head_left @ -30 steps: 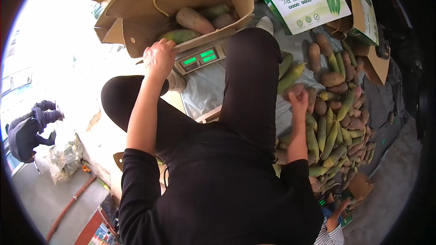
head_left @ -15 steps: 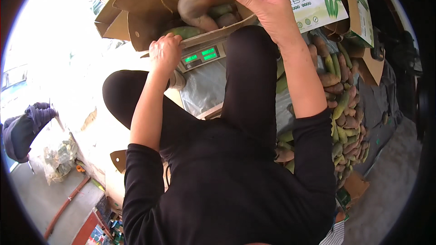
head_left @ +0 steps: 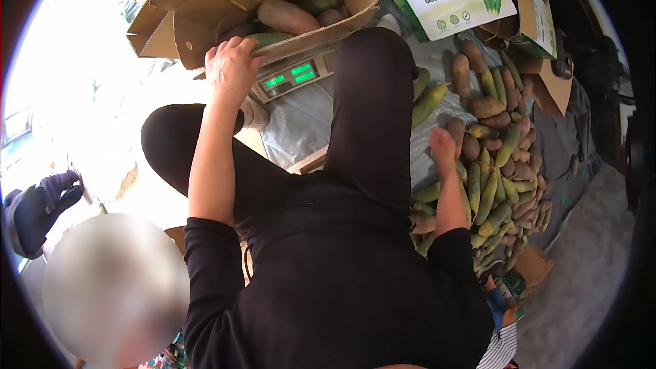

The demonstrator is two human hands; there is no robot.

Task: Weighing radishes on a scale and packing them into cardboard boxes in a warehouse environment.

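An open cardboard box [head_left: 279, 49] rests on a digital scale [head_left: 297, 75] with green lit figures. Inside it lie a large reddish-brown radish [head_left: 288, 17], a green one [head_left: 268, 39] and several others. My left hand [head_left: 234, 68] holds the box's near left edge, fingers over the rim. To the right of my knee, my right hand [head_left: 443, 149] is low over a large heap of green and brownish radishes [head_left: 488, 188]. Its fingers are foreshortened, so I cannot tell whether they are closed.
A white and green printed carton [head_left: 447, 1] stands beyond the heap, with another open carton [head_left: 536, 17] beside it. Grey plastic sheeting [head_left: 301, 133] lies under the scale and radishes. At lower left a person shows as a blurred round patch [head_left: 116, 290].
My right hand has dropped from above the box to the heap on the right. The radish that was blurred in motion now lies still in the box. My left hand stays on the rim.
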